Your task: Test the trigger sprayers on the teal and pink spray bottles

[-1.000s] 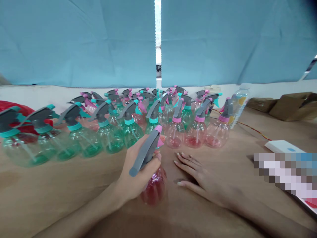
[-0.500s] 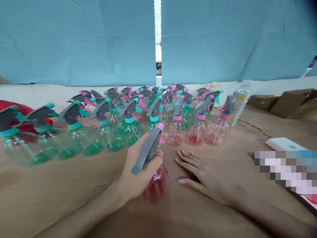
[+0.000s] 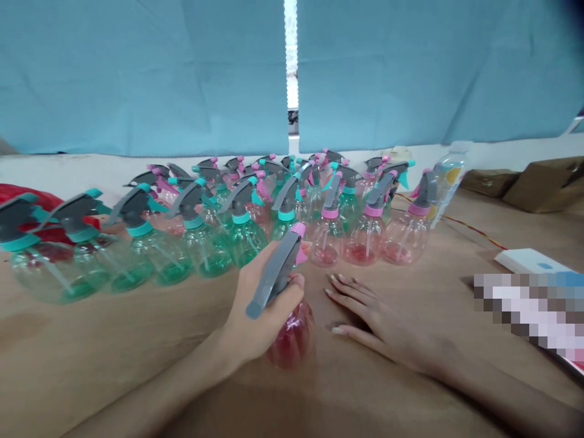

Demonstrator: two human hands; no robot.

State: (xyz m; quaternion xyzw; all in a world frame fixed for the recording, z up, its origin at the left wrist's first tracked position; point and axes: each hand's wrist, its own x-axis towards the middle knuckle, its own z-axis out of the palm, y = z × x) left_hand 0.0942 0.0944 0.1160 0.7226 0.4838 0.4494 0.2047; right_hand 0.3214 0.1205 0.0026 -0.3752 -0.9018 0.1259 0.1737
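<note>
My left hand [image 3: 260, 304] is wrapped round the neck of a pink spray bottle [image 3: 292, 340], which stands on the table in front of me. Its grey trigger head with a pink nozzle rises above my fingers and points away from me; the neck is hidden by the hand. To its right, my right hand [image 3: 369, 316] lies flat on the tabletop with fingers spread, holding nothing. Just beyond the hands stand pink spray bottles [image 3: 365, 243] with a little liquid at the bottom. A row of green spray bottles [image 3: 166, 261] runs off to the left.
More spray bottles crowd behind the front row. A clear drink bottle [image 3: 449, 182] stands at the right end, near a red-yellow wire [image 3: 474, 230]. Cardboard boxes [image 3: 545, 185], a white box [image 3: 533, 261] and a blurred-out flat item [image 3: 529, 316] lie right. Red fabric [image 3: 41, 198] is at far left.
The whole view has shifted very slightly. My left hand keeps its grip on the pink spray bottle, and my right hand stays flat on the table.
</note>
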